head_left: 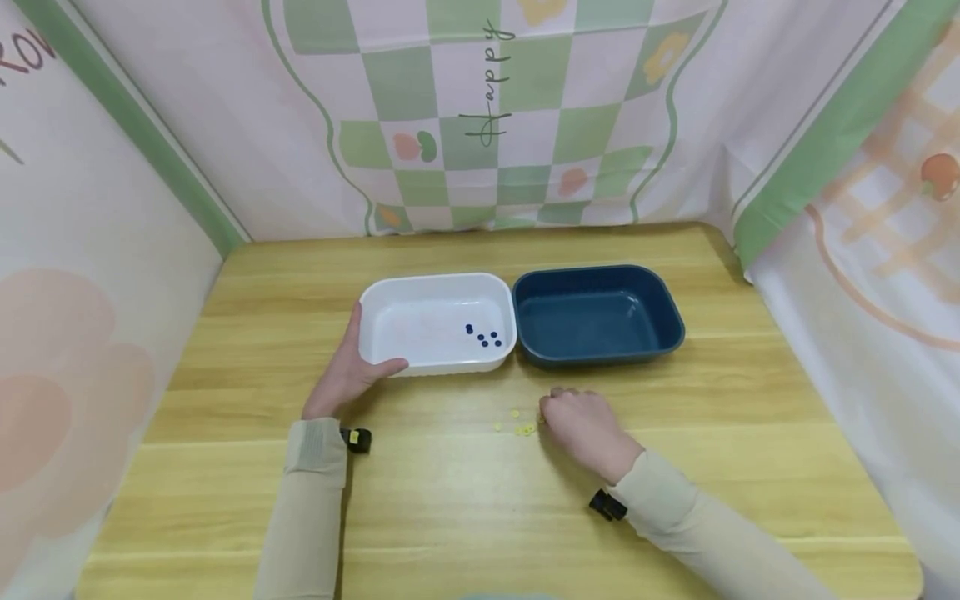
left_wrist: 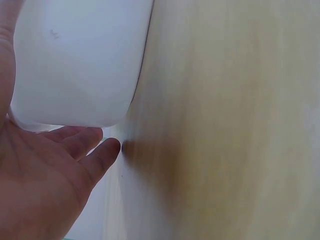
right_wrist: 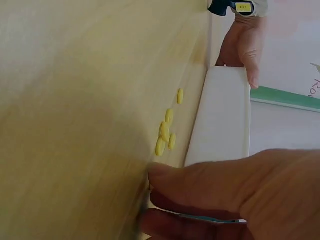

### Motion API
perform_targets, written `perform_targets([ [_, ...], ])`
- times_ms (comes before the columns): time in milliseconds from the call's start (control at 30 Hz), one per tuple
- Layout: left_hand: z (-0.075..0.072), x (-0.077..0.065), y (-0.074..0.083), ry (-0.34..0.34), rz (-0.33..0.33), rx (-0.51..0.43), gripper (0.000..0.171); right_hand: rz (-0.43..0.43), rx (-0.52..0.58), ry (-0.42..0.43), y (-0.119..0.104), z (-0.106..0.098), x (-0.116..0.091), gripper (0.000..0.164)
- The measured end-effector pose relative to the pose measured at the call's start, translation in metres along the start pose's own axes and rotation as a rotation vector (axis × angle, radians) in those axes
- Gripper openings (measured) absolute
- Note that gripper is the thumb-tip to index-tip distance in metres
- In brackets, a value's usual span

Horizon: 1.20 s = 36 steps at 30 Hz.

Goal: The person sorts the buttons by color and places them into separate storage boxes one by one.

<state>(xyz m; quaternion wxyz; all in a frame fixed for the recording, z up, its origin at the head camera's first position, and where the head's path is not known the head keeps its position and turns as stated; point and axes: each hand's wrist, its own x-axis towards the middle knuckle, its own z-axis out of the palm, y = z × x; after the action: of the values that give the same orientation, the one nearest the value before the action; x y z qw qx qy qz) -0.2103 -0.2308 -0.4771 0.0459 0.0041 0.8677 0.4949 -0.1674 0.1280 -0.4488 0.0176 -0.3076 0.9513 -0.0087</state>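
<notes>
My left hand (head_left: 347, 375) holds the left end of a white plastic tray (head_left: 438, 367), thumb at the front rim and fingers along the end wall. In the left wrist view, those fingers (left_wrist: 101, 156) reach round the tray's corner. Several small dark blue discs (head_left: 483, 337) lie inside, towards its right end. On the table in front, several yellow buttons (head_left: 527, 430) lie in a loose group. Just right of them, my right hand (head_left: 588, 429) is low at the tabletop, pinching a yellow button (head_left: 542, 420) mostly hidden by its fingertips. The thumb (right_wrist: 185, 182) partly covers the other fingers.
A dark blue tray (head_left: 600, 360) stands against the white tray's right side, with nothing visible in it. Both stand on a wood-grain table (head_left: 465, 517). Printed cloth (head_left: 502, 100) hangs behind the table and along both sides.
</notes>
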Motion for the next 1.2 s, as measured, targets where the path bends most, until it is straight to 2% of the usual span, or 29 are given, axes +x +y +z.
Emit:
perform_targets([
  [300, -0.001, 0.001, 0.001, 0.001, 0.008, -0.017, 0.127, -0.024, -0.107, 0.052, -0.007, 0.004, -0.001, 0.01],
  [533, 0.0, 0.001, 0.001, -0.004, 0.009, -0.022, 0.128, -0.041, -0.157, 0.035, -0.011, 0.003, 0.0, 0.014],
  [800, 0.0, 0.001, 0.0, -0.004, 0.012, -0.022, 0.129, -0.043, -0.148, 0.048, -0.013, 0.006, 0.001, 0.01],
  [1000, 0.001, 0.001, -0.001, 0.001, 0.016, -0.028, 0.128, -0.083, -0.162, 0.044, -0.014, 0.008, 0.002, 0.013],
  [1200, 0.0, 0.002, -0.002, 0.004, 0.019, -0.032, 0.129, -0.11, -0.188, 0.039, -0.015, 0.01, 0.003, 0.008],
])
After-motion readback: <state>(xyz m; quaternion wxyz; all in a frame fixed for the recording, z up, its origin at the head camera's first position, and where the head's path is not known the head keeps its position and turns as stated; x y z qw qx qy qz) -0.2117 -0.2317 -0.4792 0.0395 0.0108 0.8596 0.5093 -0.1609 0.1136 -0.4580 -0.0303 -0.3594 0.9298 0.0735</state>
